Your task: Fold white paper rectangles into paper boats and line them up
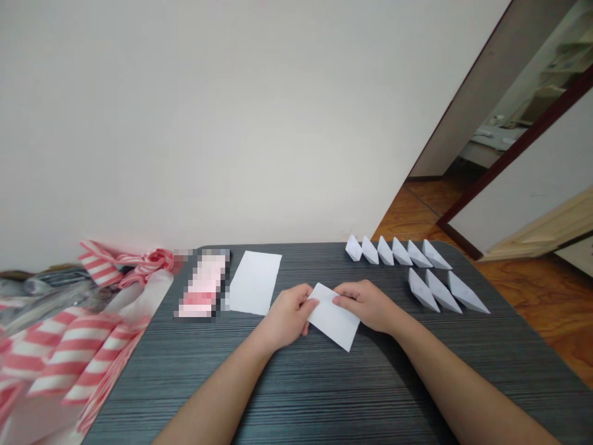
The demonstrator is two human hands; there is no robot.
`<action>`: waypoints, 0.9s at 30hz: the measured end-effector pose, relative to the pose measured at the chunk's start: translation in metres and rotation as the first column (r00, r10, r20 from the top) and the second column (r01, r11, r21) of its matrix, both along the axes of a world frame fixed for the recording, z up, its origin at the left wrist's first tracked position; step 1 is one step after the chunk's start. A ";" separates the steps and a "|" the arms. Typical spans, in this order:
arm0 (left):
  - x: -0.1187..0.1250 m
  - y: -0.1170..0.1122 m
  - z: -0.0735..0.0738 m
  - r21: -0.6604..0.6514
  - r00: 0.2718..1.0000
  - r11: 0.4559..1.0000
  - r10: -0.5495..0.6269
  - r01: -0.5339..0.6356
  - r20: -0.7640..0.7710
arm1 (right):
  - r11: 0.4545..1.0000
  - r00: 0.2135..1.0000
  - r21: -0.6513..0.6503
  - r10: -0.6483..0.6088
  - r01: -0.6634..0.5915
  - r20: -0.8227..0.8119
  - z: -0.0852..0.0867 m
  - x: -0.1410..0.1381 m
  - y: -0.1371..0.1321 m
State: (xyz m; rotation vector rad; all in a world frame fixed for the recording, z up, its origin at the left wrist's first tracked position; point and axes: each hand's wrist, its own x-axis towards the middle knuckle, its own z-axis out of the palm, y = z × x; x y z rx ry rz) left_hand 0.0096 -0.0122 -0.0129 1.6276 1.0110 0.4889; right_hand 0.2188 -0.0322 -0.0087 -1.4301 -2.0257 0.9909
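A small white sheet of paper [334, 321] is held between my two hands above the dark table [296, 395]. My left hand [290, 316] pinches its left edge, thumb on top and fingers underneath. On the other side my right hand [365, 304] grips the upper right edge, thumb also on top. The paper is tilted, one corner pointing toward me; whether it is folded I cannot tell. Past my left hand lies a flat white sheet of paper [254, 281]. To the right of my right hand stand folded paper boats [422, 290].
More paper boats [384, 250] form a row at the table's back right edge. A blurred-out pink and dark rectangular item [204, 284] lies at the back left. Red-and-white striped bags [88, 346] are heaped left of the table. A white wall [231, 123] rises behind it.
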 end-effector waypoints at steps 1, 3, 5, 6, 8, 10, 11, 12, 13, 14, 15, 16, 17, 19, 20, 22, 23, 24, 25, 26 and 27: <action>0.000 0.000 0.000 0.003 1.000 1.000 -0.002 0.002 -0.003 | 1.000 1.000 0.001 0.003 -0.003 0.006 0.000 0.000 0.000; -0.001 0.000 -0.001 0.012 1.000 1.000 -0.009 0.009 -0.008 | 1.000 1.000 0.002 0.005 -0.005 0.015 0.001 -0.001 0.001; -0.001 0.000 -0.001 0.022 1.000 1.000 -0.012 0.012 -0.007 | 1.000 1.000 -0.002 0.003 -0.003 0.022 0.000 -0.001 0.001; -0.001 0.000 0.000 0.024 1.000 1.000 -0.012 0.013 -0.005 | 1.000 1.000 -0.002 0.002 -0.002 0.024 -0.001 -0.001 0.001; -0.001 0.000 0.000 0.020 1.000 1.000 -0.011 0.011 0.001 | 1.000 1.000 -0.007 -0.002 0.002 0.026 -0.002 -0.001 0.002; 0.000 -0.001 0.000 0.007 1.000 1.000 -0.006 0.006 0.004 | 1.000 1.000 -0.011 -0.007 0.007 0.030 -0.003 -0.002 0.002; 0.000 0.000 0.000 0.000 1.000 1.000 -0.003 0.003 0.005 | 1.000 0.999 -0.011 -0.009 0.009 0.030 -0.003 -0.002 0.002; 0.000 0.000 -0.001 -0.006 1.000 1.000 0.000 0.000 0.006 | 1.000 0.999 -0.011 -0.010 0.010 0.030 -0.004 -0.002 0.002; 0.000 0.000 -0.001 -0.010 1.000 1.000 0.003 -0.003 0.008 | 1.000 1.000 -0.010 -0.010 0.010 0.028 -0.003 -0.001 0.002; 0.000 0.000 -0.002 -0.012 1.000 1.000 0.010 -0.010 0.012 | 1.000 1.000 -0.007 -0.008 0.009 0.024 -0.003 -0.001 0.002; 0.000 0.000 -0.003 -0.012 1.000 1.000 0.020 -0.019 0.018 | 1.000 1.000 -0.006 -0.007 0.007 0.017 -0.003 0.000 0.002; 0.000 0.001 -0.005 -0.011 0.999 0.999 0.032 -0.032 0.024 | 1.000 1.000 -0.007 -0.007 0.007 0.011 -0.003 0.001 0.002; 0.000 0.001 -0.006 -0.011 0.998 0.999 0.045 -0.044 0.032 | 1.000 1.000 -0.006 -0.008 0.008 0.007 -0.003 0.002 0.002; -0.001 0.002 -0.008 -0.016 0.997 0.998 0.064 -0.064 0.047 | 1.000 1.000 -0.004 -0.008 0.008 0.003 -0.003 0.005 0.002; -0.001 0.002 -0.009 -0.020 0.996 0.997 0.069 -0.068 0.056 | 1.000 1.000 -0.009 -0.010 0.010 0.001 -0.003 0.006 0.002; -0.001 0.003 -0.010 -0.035 0.994 0.997 0.072 -0.069 0.077 | 0.999 1.000 -0.032 -0.023 0.022 -0.009 -0.002 0.006 0.002; -0.001 0.003 -0.010 -0.048 0.993 0.996 0.075 -0.070 0.091 | 0.999 0.999 -0.044 -0.033 0.032 -0.019 -0.002 0.006 0.001; -0.001 0.003 -0.010 -0.065 0.990 0.995 0.082 -0.075 0.111 | 0.998 0.998 -0.056 -0.045 0.043 -0.034 -0.003 0.005 0.001; 0.000 0.004 -0.009 -0.086 0.986 0.993 0.094 -0.083 0.140 | 0.996 0.997 -0.068 -0.060 0.056 -0.053 -0.003 0.004 0.001; 0.000 0.004 -0.009 -0.109 0.978 0.990 0.110 -0.092 0.176 | 0.994 0.994 -0.080 -0.076 0.070 -0.079 -0.004 0.004 0.001; 0.001 0.005 -0.008 -0.134 0.968 0.986 0.128 -0.100 0.216 | 0.992 0.990 -0.092 -0.095 0.085 -0.109 -0.005 0.003 0.000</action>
